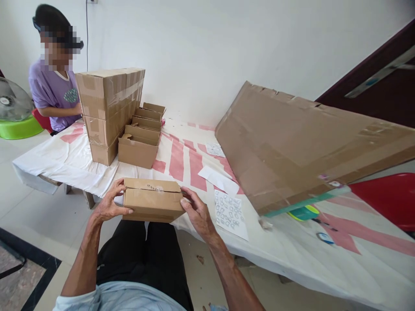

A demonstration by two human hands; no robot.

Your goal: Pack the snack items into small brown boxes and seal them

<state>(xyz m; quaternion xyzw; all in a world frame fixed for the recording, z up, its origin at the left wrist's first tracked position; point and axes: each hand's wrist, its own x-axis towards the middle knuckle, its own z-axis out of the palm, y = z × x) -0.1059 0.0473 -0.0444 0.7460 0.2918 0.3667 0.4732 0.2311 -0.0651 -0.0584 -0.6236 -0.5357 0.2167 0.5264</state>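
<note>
A small brown cardboard box (152,201) is held level over my lap at the table's near edge, its top flaps folded together with a narrow seam showing. My left hand (112,203) grips its left end, thumb along the front face and fingers at the top corner. At the right end, my right hand (197,211) clasps the box with thumb in front and fingers behind. Just beyond it, a row of open cardboard boxes (138,153) stands on the table with flaps up. What is inside the held box is hidden.
Taped cartons (106,101) are stacked at the left, and a person (53,90) sits behind them. A large cardboard sheet (301,147) leans across the right side. Marked paper (231,216), a tape roll (324,238) and a green bowl (303,213) lie on the cloth-covered table (279,255).
</note>
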